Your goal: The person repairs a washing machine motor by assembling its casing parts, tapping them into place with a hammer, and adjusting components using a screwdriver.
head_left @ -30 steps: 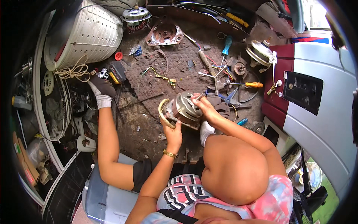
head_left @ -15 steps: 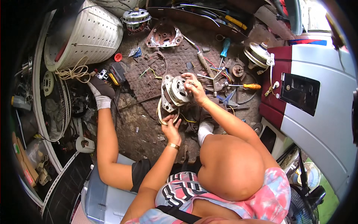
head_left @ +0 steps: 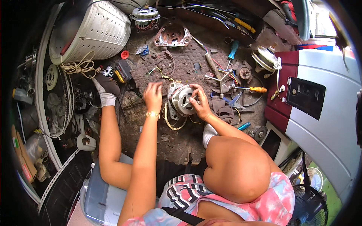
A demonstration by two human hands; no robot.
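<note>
Biggest first, from where I stand: grey cabinet (head_left: 329, 98) with a maroon panel along the right, probably there because it's too bulky to sit anywhere but the edge. White perforated tub (head_left: 103, 32) lies on its side upper left, likely shoved back to free up floor. Brown quilted mat (head_left: 181, 66) covers the middle of the floor, seemingly a work pad. Rusty metal bracket (head_left: 173, 34) lies at its far end, apart from both hands, maybe parked there so it's out of the way.

Motor (head_left: 184, 101) is between the two hands, at the mat's near side and in front of the person's legs, tilted with its slotted silver face toward the right; I can't tell what bears its weight. Right hand (head_left: 200, 101) has its grip closed on the motor's rim, thumb at the face, presumably to steady it at that angle. Left hand (head_left: 152, 97) is off the motor, just left of it, fingers loosely bent; palm hidden, so can't tell if that grip is empty.

Orange-handled screwdriver (head_left: 258, 89) lies right of the motor, handy for the right side. Cream cable (head_left: 172, 126) loops below the motor, hanging loose. Smallest: red cap (head_left: 125, 55), near the tub.
</note>
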